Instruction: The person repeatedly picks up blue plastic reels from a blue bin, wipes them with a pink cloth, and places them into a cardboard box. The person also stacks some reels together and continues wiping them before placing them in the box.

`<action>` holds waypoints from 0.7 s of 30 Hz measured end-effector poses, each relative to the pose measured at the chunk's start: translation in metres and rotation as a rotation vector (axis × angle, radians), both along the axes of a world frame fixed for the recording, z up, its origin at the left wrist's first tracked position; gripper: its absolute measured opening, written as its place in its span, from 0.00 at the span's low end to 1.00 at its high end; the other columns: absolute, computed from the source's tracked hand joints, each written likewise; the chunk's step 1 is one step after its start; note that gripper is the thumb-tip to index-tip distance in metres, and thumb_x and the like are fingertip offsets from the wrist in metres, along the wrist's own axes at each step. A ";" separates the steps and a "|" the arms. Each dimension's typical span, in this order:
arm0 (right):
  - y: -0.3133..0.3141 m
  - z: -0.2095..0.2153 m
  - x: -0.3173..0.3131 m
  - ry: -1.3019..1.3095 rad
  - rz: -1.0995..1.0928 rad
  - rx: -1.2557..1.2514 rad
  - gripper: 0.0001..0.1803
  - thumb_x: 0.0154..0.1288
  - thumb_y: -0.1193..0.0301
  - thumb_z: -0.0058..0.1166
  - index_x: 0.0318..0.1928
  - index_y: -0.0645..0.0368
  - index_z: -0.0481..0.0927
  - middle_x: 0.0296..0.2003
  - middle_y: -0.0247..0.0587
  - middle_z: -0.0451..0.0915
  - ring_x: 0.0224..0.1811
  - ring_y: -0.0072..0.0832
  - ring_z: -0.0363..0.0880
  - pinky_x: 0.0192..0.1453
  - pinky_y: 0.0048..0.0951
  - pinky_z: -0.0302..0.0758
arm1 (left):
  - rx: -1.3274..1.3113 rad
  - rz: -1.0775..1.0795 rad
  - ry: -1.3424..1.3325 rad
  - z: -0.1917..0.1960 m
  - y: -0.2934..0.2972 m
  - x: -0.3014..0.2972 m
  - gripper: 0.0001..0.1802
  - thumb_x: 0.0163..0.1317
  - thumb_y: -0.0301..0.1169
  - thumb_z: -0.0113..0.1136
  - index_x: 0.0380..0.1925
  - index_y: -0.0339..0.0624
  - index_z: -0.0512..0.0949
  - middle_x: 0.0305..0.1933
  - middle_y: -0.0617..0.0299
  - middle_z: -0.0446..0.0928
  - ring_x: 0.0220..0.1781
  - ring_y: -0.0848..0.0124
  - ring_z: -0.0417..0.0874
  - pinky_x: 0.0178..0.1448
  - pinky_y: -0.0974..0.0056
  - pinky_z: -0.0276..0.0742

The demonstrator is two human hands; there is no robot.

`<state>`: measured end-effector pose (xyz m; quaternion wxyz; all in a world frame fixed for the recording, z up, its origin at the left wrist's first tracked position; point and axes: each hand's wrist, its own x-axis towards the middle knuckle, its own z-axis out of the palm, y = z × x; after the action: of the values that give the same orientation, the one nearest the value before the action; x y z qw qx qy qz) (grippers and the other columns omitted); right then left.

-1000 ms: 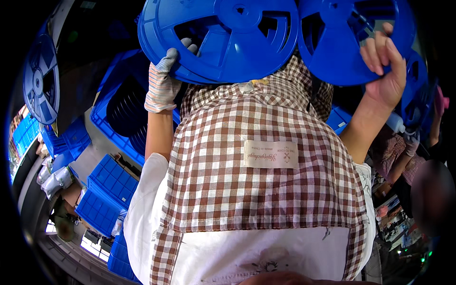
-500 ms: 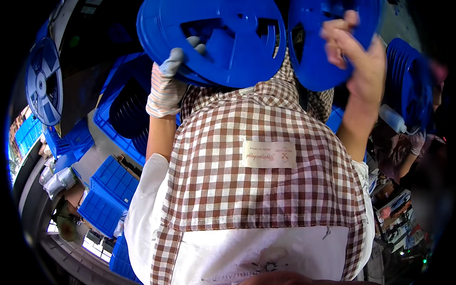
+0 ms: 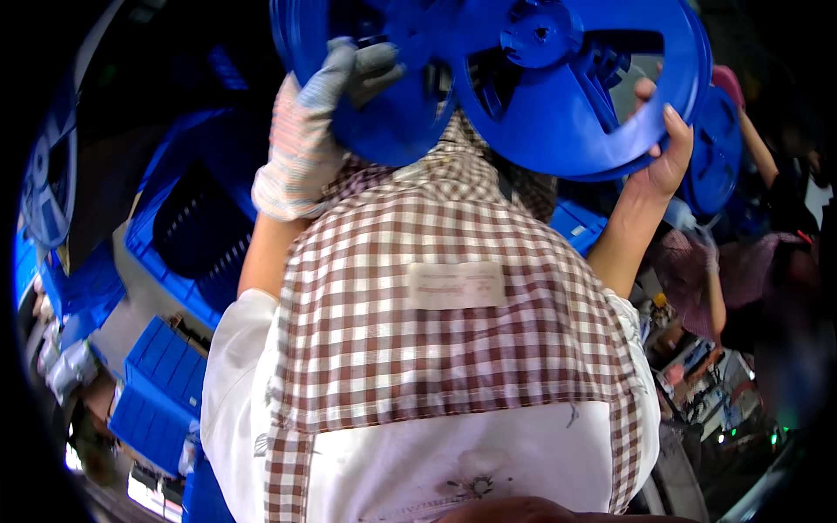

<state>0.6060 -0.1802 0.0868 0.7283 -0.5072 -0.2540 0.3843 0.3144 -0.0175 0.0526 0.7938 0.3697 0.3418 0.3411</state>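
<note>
Two large blue plastic reels fill the top of the view, side by side and partly overlapping. My bare right hand [image 3: 667,157] grips the lower right rim of the right reel [image 3: 575,131], the thumb on its near face and fingers showing through the cutout behind. This reel has a round hub and wide openings. My left hand [image 3: 301,144], in a light striped knit glove, is up against the left reel [image 3: 392,135]. Its fingers are apart and lie before that reel, not visibly wrapped round the rim. The left reel is blurred.
Left of me stands a blue crate [image 3: 153,218] with dark ribbed things inside. Blue lidded boxes [image 3: 161,362] sit lower left. Another reel [image 3: 44,187] is at the far left. To the right, a co-worker's arm [image 3: 715,301] shows near more blue reels [image 3: 715,152].
My right hand, blurred and raised before, has come down and closed on the right reel's rim. My left hand's fingers have loosened from the left reel's edge. The view has shifted slightly.
</note>
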 end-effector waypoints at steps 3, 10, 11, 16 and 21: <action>-0.036 0.003 0.023 0.179 -0.056 0.187 0.27 0.60 0.73 0.49 0.60 0.69 0.62 0.38 0.43 0.76 0.14 0.10 0.65 0.19 0.10 0.69 | -0.062 0.004 0.037 0.000 -0.003 -0.012 0.28 0.60 0.46 0.62 0.52 0.37 0.72 0.53 0.51 0.76 0.54 0.60 0.79 0.63 0.54 0.71; -0.067 -0.008 0.017 0.133 -0.135 0.331 0.28 0.57 0.71 0.52 0.59 0.67 0.65 0.35 0.45 0.76 0.13 0.08 0.62 0.16 0.10 0.60 | -0.057 0.039 -0.040 -0.009 -0.006 -0.029 0.27 0.57 0.46 0.65 0.52 0.44 0.72 0.53 0.54 0.73 0.54 0.58 0.77 0.62 0.53 0.70; -0.068 -0.003 0.015 0.116 -0.125 0.327 0.29 0.57 0.72 0.52 0.59 0.68 0.63 0.35 0.44 0.76 0.13 0.08 0.63 0.17 0.10 0.61 | -0.053 0.046 -0.059 -0.008 -0.005 -0.029 0.27 0.57 0.45 0.66 0.52 0.44 0.72 0.53 0.54 0.73 0.54 0.58 0.77 0.62 0.53 0.70; -0.064 0.007 0.015 0.023 -0.097 0.278 0.30 0.58 0.73 0.52 0.60 0.68 0.60 0.35 0.44 0.77 0.12 0.09 0.66 0.21 0.11 0.65 | -0.075 0.089 -0.106 -0.014 -0.003 -0.031 0.23 0.57 0.44 0.66 0.48 0.44 0.74 0.49 0.57 0.73 0.53 0.60 0.78 0.62 0.55 0.71; -0.049 0.010 0.008 -0.010 0.016 0.267 0.30 0.60 0.72 0.52 0.61 0.67 0.59 0.38 0.46 0.76 0.25 0.13 0.74 0.29 0.12 0.72 | -0.037 0.013 -0.020 -0.001 -0.005 -0.030 0.21 0.59 0.44 0.65 0.47 0.44 0.74 0.47 0.57 0.74 0.51 0.61 0.79 0.62 0.55 0.71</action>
<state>0.6139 -0.2295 0.0967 0.7849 -0.4057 -0.3106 0.3504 0.2840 -0.0228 0.0519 0.8017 0.3491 0.3425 0.3437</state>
